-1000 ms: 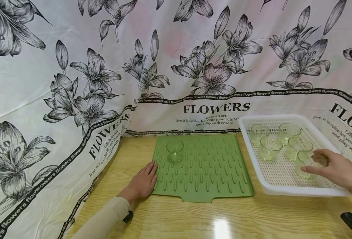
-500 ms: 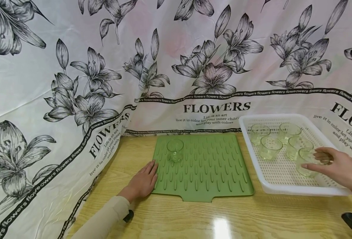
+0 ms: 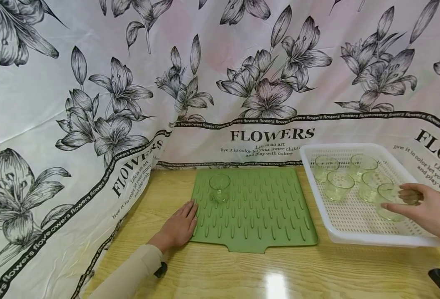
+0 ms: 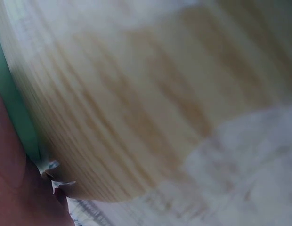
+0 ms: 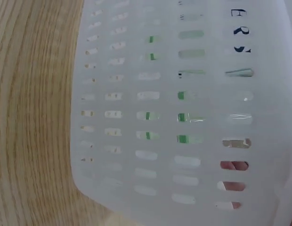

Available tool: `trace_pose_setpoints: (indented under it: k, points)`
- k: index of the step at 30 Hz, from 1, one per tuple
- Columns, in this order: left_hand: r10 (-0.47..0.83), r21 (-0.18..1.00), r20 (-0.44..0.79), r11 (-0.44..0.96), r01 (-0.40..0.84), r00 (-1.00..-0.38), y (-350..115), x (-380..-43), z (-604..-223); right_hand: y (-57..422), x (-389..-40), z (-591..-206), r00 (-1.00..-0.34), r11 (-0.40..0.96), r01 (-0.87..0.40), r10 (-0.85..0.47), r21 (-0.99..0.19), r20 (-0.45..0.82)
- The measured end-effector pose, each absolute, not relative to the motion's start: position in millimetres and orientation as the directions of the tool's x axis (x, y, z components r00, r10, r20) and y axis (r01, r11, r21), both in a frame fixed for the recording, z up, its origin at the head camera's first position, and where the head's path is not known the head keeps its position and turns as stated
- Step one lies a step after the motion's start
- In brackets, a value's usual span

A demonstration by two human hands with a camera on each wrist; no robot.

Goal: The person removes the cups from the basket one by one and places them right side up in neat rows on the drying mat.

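Note:
In the head view my right hand [image 3: 427,209] reaches into the white perforated basket [image 3: 377,239]. Thumb and fingers grip a clear, faintly green drinking glass [image 3: 387,211] by its sides near the basket's front right. My left hand [image 3: 179,224] rests on the wood with fingertips at the left edge of a green ridged drying mat [image 3: 261,207]. Another drinking glass [image 3: 220,193] is on that mat toward its back left. The left wrist view has a blurred part of a hand beside the green mat [image 4: 16,113]. From the right wrist, fingers [image 5: 233,165] show through slots in the basket wall [image 5: 125,101].
Several more drinking glasses [image 3: 338,191] stand in the back and left part of the basket. Wood tabletop [image 3: 220,274] runs along the front. A floral cloth [image 3: 205,83] hangs behind the mat and basket and drapes down the left side.
My right hand has shifted slightly to the right and up inside the basket, with the glass in its grip. The left hand and the glass on the mat have stayed put.

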State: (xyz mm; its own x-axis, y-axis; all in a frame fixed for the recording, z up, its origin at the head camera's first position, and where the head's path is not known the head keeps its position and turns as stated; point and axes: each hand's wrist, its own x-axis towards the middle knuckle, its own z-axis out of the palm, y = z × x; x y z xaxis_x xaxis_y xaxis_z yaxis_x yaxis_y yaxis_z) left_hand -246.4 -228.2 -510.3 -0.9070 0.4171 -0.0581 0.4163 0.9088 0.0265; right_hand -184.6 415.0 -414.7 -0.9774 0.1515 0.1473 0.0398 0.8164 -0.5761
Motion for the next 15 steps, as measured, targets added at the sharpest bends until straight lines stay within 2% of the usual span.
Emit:
trace_pose_setpoints:
  k: [15]
  points:
    - [0.42,0.026,-0.066,0.908,0.419,-0.905,-228.8,-247.1,-509.6,405.0,-184.5,-402.5,-0.974,0.799,-0.01,0.128,-0.601,0.187]
